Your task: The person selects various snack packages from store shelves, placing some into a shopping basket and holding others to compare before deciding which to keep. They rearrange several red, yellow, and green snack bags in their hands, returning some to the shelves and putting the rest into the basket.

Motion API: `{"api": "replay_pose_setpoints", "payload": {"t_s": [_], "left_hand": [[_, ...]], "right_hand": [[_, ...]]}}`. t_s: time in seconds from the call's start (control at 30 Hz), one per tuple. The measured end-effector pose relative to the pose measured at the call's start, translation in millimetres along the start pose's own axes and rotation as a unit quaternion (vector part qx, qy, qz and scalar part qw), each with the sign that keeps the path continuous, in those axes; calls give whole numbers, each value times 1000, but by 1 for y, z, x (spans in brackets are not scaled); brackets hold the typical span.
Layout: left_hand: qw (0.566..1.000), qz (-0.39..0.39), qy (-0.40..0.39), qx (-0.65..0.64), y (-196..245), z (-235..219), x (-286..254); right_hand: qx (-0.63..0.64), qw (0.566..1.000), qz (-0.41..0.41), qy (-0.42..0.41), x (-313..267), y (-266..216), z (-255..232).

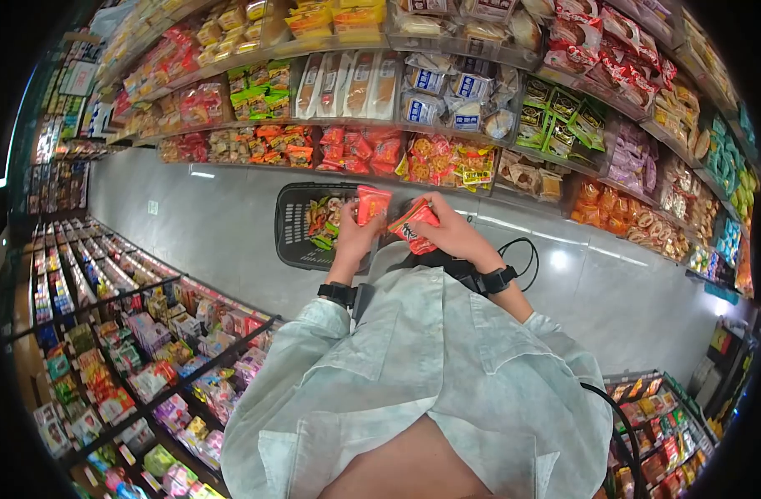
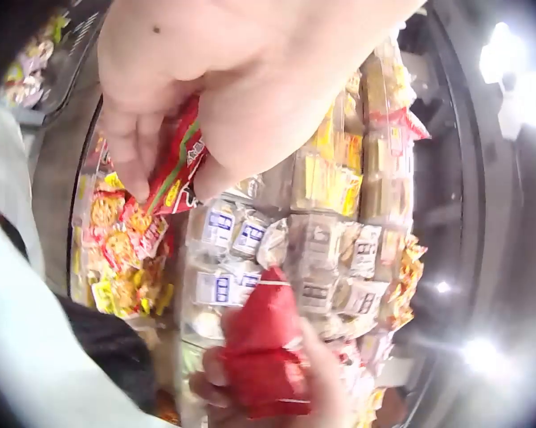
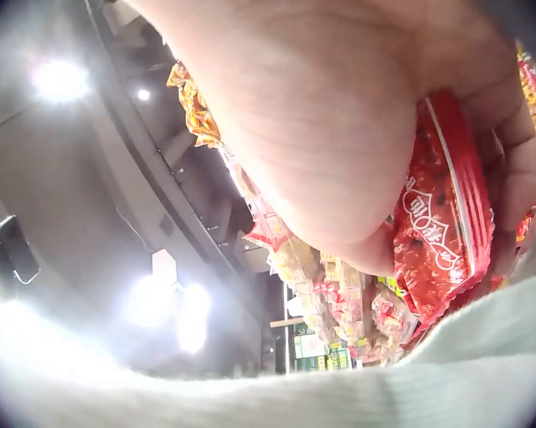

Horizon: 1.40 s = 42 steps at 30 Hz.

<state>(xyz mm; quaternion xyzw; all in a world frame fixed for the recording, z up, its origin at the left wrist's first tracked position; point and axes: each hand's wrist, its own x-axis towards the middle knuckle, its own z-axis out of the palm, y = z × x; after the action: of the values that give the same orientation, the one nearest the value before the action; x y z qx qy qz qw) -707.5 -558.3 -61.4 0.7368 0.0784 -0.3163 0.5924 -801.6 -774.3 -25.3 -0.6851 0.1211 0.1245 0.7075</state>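
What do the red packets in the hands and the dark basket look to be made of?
Red packet in left hand and red packet in right hand: likely glossy plastic film, creased, with printed faces. Basket: apparently rigid dark plastic, matte, with a moulded lattice wall.

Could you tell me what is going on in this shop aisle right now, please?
A person in a pale shirt stands in a snack aisle facing shelves packed with packets. The left hand holds one red snack packet upright, and the right hand grips a second red packet close beside it. Both are held above a dark shopping basket that already holds a few green and red packets. Neither packet has been put in the basket yet.
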Motion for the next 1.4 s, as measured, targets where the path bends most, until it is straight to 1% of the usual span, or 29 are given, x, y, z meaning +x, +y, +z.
{"api": "replay_pose_setpoints", "payload": {"t_s": [0.03, 0.07, 0.13, 0.17, 0.27, 0.3, 0.33, 0.4, 0.43, 0.47, 0.53, 0.57, 0.67, 0.7, 0.8, 0.93, 1.03, 1.1, 1.13, 1.23, 1.33, 1.4], "left_hand": [[989, 57, 46, 131, -8, -10, 17], [975, 96, 46, 195, -16, -22, 33], [932, 174, 45, 315, -17, -40, 57], [955, 155, 40, 248, -37, -51, 82], [974, 81, 7, 213, -16, -67, 118], [976, 90, 20, 197, -20, -72, 135], [972, 116, 28, 202, -31, -80, 159], [962, 169, 42, 209, -50, -90, 206], [996, -1, 0, 94, -27, -86, 206], [998, -36, -33, 45, -20, -85, 217], [989, -106, -96, -49, -10, -81, 241], [984, -121, -128, -20, -3, -81, 252], [986, -104, -119, 60, -23, -79, 301], [987, -105, -110, 53, -22, -77, 310], [982, -75, -30, 169, -18, -71, 330], [972, 34, -56, 226, 1, -69, 331], [982, 31, -12, 187, 21, -65, 318], [986, 11, -32, 160, -8, -72, 346], [988, 0, -43, 147, -12, -73, 352], [987, 22, -6, 157, -21, -70, 356], [995, 11, -50, 86, -27, -67, 362], [997, 65, -28, 44, -31, -62, 362]], "right_hand": [[10, 1000, 9, 10, 6, -4, 1], [19, 999, 13, 23, 12, -6, 3], [34, 998, 23, 49, 20, -8, 5], [26, 997, 29, 69, 24, -9, 5], [20, 990, 49, 128, 33, -5, 7], [28, 987, 56, 148, 36, 2, 7], [37, 983, 63, 167, 37, 7, 9], [59, 976, 82, 193, 36, 1, 12], [65, 971, 91, 211, 35, 0, 15], [70, 965, 100, 231, 34, -1, 18], [97, 955, 117, 257, 31, -7, 24], [110, 949, 124, 270, 30, -9, 27], [139, 934, 129, 303, 26, -5, 33], [147, 929, 133, 312, 26, -7, 35], [155, 922, 140, 327, 26, -12, 40], [138, 924, 143, 327, 28, -13, 40], [141, 924, 150, 323, 31, -17, 41], [135, 926, 144, 321, 34, -17, 40], [128, 928, 139, 321, 35, -14, 40], [110, 935, 126, 313, 34, -3, 43], [94, 938, 130, 306, 34, -3, 44], [89, 938, 135, 308, 33, -3, 45]]}}
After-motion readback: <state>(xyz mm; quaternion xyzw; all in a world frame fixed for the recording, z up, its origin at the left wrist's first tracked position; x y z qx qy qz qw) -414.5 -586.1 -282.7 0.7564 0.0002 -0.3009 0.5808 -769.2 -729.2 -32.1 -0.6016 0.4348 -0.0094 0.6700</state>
